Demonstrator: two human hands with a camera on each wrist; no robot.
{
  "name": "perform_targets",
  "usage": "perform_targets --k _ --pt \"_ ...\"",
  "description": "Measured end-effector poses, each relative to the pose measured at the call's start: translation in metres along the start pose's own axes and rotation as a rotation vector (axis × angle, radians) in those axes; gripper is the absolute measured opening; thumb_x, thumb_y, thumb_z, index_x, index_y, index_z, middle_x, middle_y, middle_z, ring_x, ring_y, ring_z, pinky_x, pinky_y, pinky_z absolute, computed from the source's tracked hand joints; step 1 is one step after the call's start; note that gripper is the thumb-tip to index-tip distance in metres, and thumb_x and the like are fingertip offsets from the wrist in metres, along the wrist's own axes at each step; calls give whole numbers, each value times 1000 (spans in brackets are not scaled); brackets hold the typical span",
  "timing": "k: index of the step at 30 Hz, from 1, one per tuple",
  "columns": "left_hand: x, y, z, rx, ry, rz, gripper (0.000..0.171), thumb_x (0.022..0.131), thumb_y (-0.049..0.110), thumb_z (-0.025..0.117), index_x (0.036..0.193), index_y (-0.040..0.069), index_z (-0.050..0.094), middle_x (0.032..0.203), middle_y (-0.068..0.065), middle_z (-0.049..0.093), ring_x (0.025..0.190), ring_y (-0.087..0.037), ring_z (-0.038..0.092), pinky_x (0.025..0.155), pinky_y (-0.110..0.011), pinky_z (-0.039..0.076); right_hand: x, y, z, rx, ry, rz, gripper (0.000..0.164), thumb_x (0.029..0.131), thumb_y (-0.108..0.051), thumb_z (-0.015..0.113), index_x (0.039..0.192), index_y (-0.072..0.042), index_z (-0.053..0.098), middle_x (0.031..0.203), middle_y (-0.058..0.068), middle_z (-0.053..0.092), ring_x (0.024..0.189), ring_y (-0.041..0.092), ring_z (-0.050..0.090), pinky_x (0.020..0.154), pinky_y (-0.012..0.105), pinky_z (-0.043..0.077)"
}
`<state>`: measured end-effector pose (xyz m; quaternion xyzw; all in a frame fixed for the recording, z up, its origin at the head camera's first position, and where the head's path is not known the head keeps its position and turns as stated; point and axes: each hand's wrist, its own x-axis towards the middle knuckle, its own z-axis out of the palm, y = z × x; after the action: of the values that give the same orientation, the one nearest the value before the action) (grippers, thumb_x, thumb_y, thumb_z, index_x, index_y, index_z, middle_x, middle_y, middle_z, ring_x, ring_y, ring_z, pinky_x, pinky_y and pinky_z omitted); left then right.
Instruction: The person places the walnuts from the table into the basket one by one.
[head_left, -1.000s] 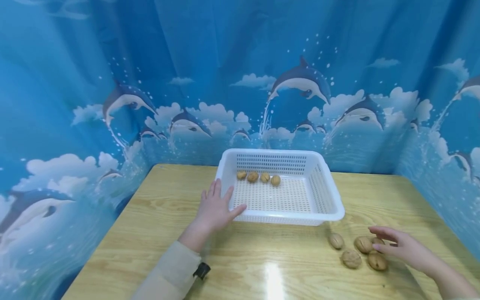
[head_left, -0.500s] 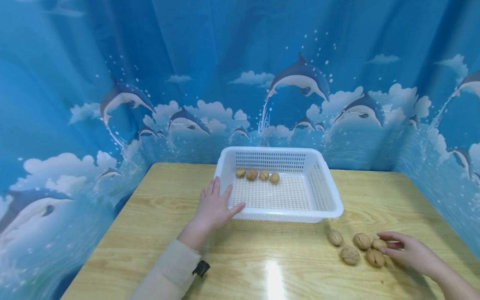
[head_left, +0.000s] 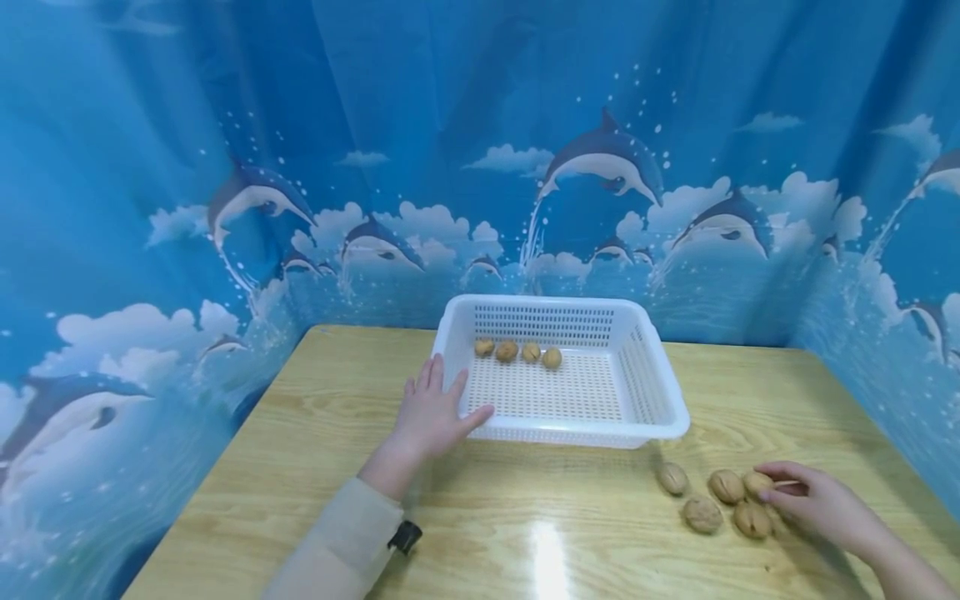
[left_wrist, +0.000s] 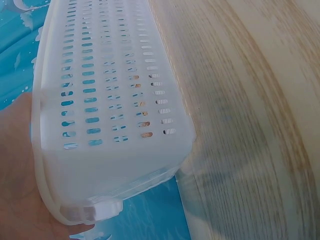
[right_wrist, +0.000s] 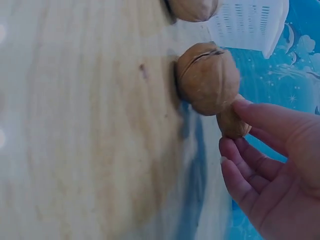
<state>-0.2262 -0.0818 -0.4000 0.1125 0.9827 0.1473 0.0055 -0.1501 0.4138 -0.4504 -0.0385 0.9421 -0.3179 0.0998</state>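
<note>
My left hand (head_left: 430, 417) rests on the near left corner of a white plastic basket (head_left: 577, 431), its fingers spread along the rim. The left wrist view shows the basket's slotted wall (left_wrist: 102, 165) with part of that hand (left_wrist: 17, 175) beside the rim. Four-in-a-row style, several walnuts (head_left: 507, 351) lie inside the basket at the back left. On the right, my right hand (head_left: 825, 507) pinches a walnut (right_wrist: 232, 124) between thumb and fingertips. A nearer walnut (right_wrist: 209, 77) partly covers it in the right wrist view.
Several loose walnuts (head_left: 702, 515) lie on the wooden table (head_left: 315, 467) between the basket and my right hand. Behind and at both sides hangs a blue dolphin-print curtain (head_left: 465, 125). A black wrist strap piece (head_left: 406, 537) sits at my left sleeve.
My right hand has moved slightly to the right and its thumb and fingers have closed on the rightmost walnut. The left hand stays on the basket corner.
</note>
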Motion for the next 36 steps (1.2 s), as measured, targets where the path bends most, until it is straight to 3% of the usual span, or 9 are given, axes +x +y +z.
perform_targets --k 5,9,18,30,33,36 --pt "0 1 0 12 6 5 81 87 68 39 147 14 30 153 -21 0 140 -37 -2 110 -55 3 -3 -12 -5 41 42 -23 53 94 -28 56 128 11 47 119 30 54 85 1 60 67 30 54" --pt "-2 2 -1 11 7 5 80 87 66 41 147 14 30 153 -21 2 140 -37 -1 110 -55 4 -4 -25 -10 52 72 -35 53 95 -29 55 130 10 46 119 27 55 83 -9 54 67 27 52" --pt "-2 1 -1 10 1 -5 82 86 70 37 147 15 29 153 -20 0 140 -36 -2 110 -55 3 2 -59 -19 61 123 -90 52 95 -29 55 132 6 45 120 24 56 85 -8 55 68 24 51" --pt "0 -1 1 13 -4 -1 86 84 74 33 147 15 29 153 -20 -1 140 -36 -2 110 -54 3 20 -105 -33 83 102 -162 51 96 -29 53 133 5 44 123 25 53 88 -9 53 71 25 51" --pt "0 -1 1 8 -1 2 86 84 74 32 147 14 29 154 -20 -1 140 -36 -2 110 -55 3 26 -117 -35 71 103 -177 53 95 -32 53 133 5 45 123 25 53 91 -1 56 74 30 52" --pt "0 0 1 9 0 -2 86 84 74 33 147 15 29 154 -19 -1 140 -36 -3 110 -55 4 33 -128 -36 59 103 -191 53 95 -33 53 132 5 46 123 25 53 98 17 59 78 40 52"
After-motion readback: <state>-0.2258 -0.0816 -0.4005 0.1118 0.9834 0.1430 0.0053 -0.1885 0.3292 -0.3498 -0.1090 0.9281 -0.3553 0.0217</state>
